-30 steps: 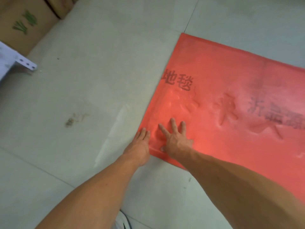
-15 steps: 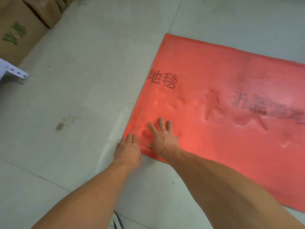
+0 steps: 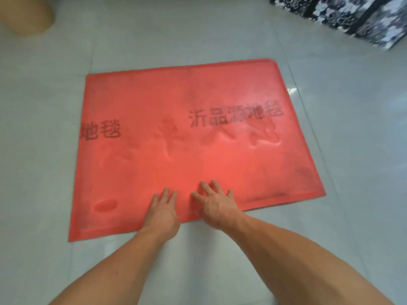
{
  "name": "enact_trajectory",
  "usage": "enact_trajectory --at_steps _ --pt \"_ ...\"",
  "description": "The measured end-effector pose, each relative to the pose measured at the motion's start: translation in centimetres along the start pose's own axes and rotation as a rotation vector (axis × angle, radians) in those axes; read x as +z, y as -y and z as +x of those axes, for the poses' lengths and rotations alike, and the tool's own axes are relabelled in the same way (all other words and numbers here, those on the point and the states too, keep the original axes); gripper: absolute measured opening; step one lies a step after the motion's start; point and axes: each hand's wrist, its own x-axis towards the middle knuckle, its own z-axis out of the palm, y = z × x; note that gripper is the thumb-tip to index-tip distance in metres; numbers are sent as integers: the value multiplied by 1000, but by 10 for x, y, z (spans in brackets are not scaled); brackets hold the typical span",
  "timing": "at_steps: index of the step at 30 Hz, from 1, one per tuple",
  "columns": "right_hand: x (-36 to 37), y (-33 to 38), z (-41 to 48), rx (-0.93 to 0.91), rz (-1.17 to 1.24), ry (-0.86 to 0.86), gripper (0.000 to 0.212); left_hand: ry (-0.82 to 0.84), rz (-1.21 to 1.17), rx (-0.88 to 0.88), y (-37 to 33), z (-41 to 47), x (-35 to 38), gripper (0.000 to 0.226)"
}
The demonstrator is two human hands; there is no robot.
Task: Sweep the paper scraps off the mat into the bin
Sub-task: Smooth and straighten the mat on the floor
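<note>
A red mat (image 3: 198, 102) with dark printed characters lies flat on the grey tiled floor, wrinkled across its middle. My left hand (image 3: 163, 213) lies flat on the mat's near edge, fingers straight. Just to its right, my right hand (image 3: 217, 205) presses the mat with fingers spread. Both hands hold nothing. No paper scraps and no bin show in the head view.
A cardboard box (image 3: 26, 14) stands at the far left corner. Black-and-white patterned boxes (image 3: 352, 16) line the far right. Grey floor tiles (image 3: 352, 150) surround the mat on every side.
The view swung right, so the whole mat shows now. Both hands moved from the mat's left near corner to the middle of its near edge, still flat.
</note>
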Motion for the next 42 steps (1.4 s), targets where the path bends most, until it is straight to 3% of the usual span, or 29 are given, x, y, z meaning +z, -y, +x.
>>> enact_trajectory --at_steps 5,12,20,25,29,32,37,42 --pt "14 -21 -10 -11 56 -12 54 86 80 3 -30 20 2 84" --pt "26 -49 -20 -24 51 -91 53 123 157 -9 -15 34 30 86" --pt "31 -113 -51 191 86 -131 56 79 241 -28 -15 32 45 92" --pt "32 -155 -69 310 50 -179 82 50 270 16 -8 31 51 88" --pt "36 -197 -86 496 56 -176 60 40 271 6 -11 25 44 83" --pt "33 -225 -98 587 72 -144 59 68 314 -4 -8 29 47 85" --pt "21 -218 -95 645 132 -148 59 126 376 15 -19 24 27 80" --pt "-27 -214 -86 645 -4 -236 37 146 279 -27 -52 10 -31 61"
